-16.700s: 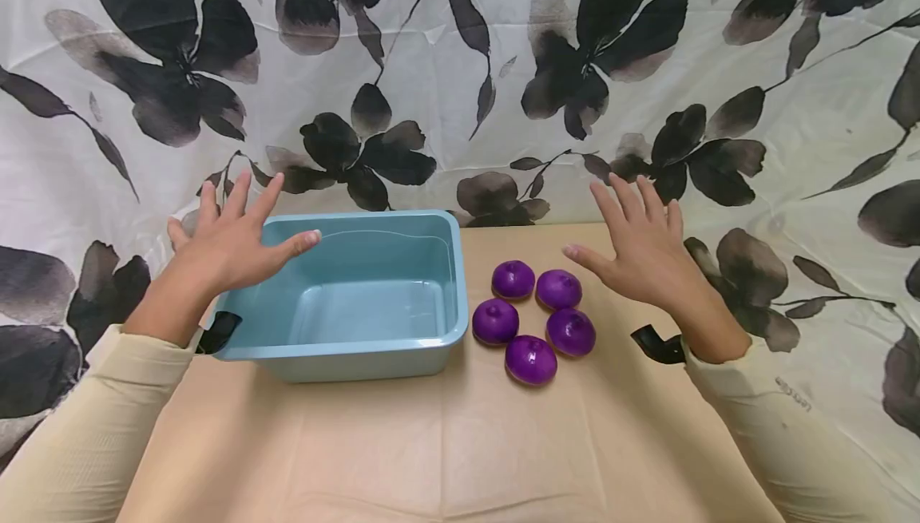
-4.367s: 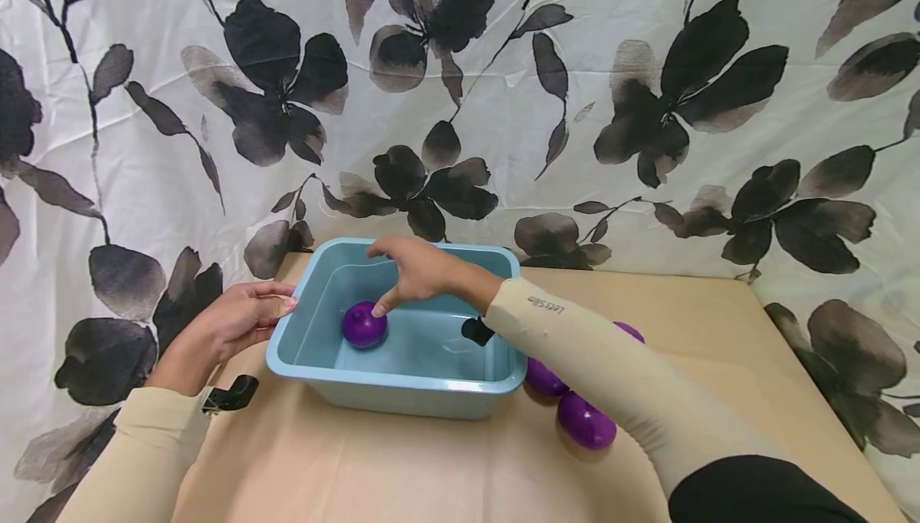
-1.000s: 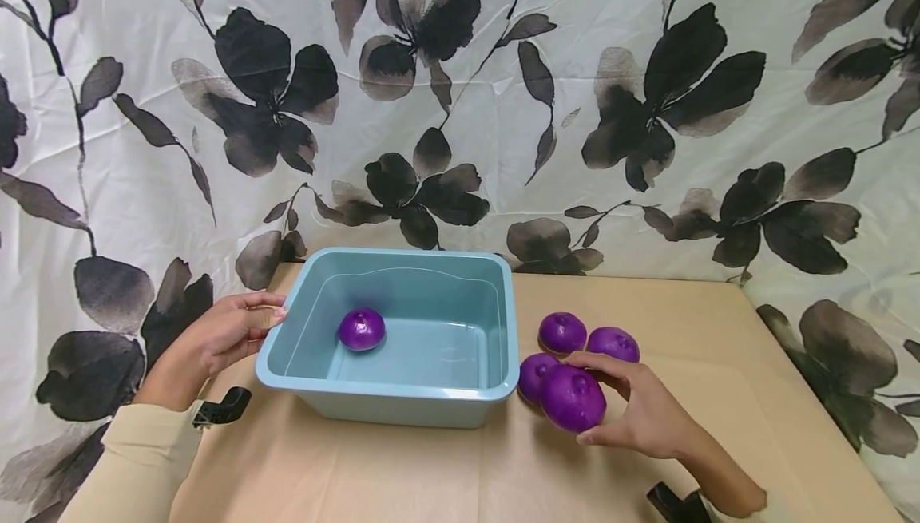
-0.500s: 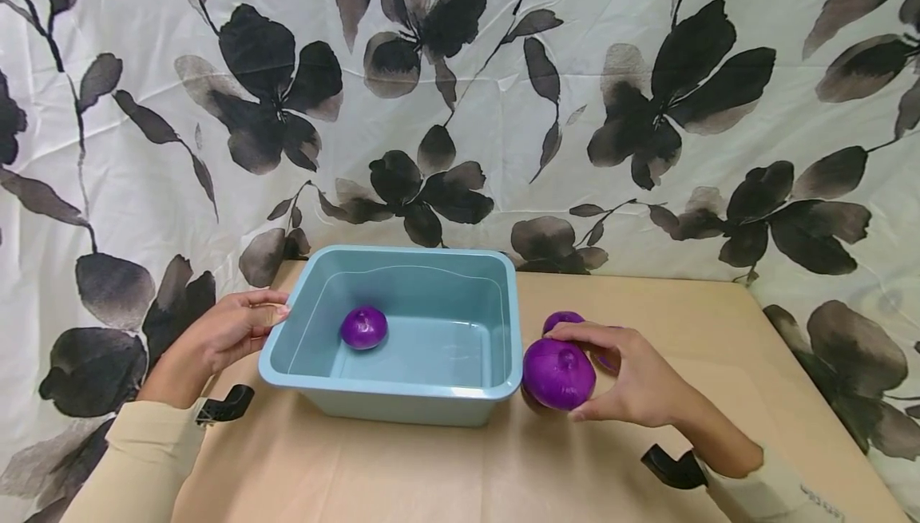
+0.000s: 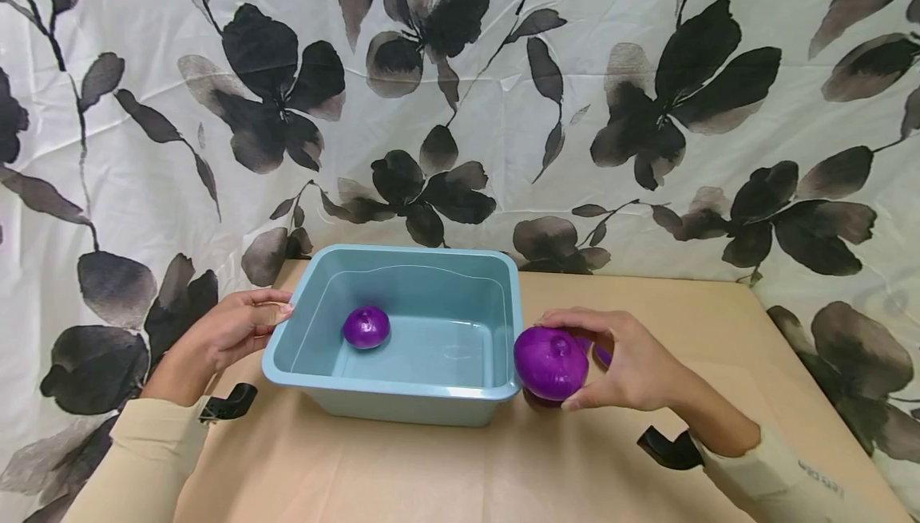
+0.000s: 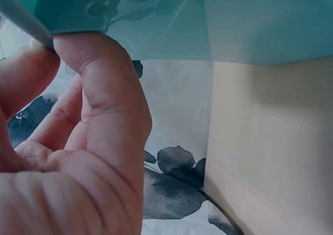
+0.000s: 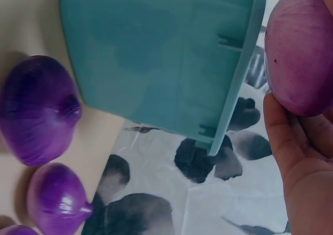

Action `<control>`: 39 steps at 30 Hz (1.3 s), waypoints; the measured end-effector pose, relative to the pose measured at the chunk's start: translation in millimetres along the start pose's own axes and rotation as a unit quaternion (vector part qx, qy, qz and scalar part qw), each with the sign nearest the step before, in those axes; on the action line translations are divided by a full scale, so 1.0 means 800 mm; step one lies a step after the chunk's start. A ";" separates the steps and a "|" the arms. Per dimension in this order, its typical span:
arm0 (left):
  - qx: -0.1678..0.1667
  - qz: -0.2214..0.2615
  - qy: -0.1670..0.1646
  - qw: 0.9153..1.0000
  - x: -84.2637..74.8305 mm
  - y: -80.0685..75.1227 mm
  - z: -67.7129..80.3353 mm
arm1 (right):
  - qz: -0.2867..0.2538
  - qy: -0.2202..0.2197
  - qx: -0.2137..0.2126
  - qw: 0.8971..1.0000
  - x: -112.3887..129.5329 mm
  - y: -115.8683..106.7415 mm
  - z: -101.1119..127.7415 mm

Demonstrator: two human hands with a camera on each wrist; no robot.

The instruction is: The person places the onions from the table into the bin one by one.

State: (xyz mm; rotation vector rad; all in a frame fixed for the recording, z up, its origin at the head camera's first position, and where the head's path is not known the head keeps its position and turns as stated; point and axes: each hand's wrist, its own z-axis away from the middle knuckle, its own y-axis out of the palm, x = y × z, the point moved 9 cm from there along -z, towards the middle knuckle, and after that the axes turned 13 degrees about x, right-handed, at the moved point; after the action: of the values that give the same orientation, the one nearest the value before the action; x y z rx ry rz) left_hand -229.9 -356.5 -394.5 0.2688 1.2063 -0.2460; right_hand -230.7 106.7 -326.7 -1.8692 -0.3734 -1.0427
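Left grip [image 5: 228, 333] pinches blue tub [image 5: 410, 410] — likely to steady it; right grip [image 5: 628, 359] clasps 1 onion [image 5: 550, 363] — presumably against slipping.

The left sleeve [image 5: 136, 459] and right sleeve [image 5: 772, 475] are close-fitting and cream, ending near the wrists and leaving the left hand [image 5: 226, 335] and right hand [image 5: 636, 363] bare. Small grey lettering [image 5: 821, 478], too blurred to read, marks the right one. A black, bent piece [image 5: 231, 403] juts from the left cuff [image 5: 175, 411], a similar black attachment [image 5: 670, 449] from the right.
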 end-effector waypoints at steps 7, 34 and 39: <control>-0.007 -0.015 -0.009 1.000 -0.003 0.002 0.000 | 0.028 0.004 0.011 1.000 0.008 -0.002 -0.021; -0.007 -0.008 -0.002 1.000 -0.001 0.000 0.002 | 0.053 0.006 0.110 0.992 0.044 0.031 -0.141; -0.011 -0.011 -0.001 1.000 -0.002 0.000 0.001 | 0.065 0.006 0.135 0.989 0.049 0.039 -0.164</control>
State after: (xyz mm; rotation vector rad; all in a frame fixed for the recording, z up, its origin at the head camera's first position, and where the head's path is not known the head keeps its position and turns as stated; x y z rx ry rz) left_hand -230.0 -356.3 -392.6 0.2355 1.2092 -0.2518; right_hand -253.9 -26.2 -286.9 -1.6215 -0.3626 -0.8685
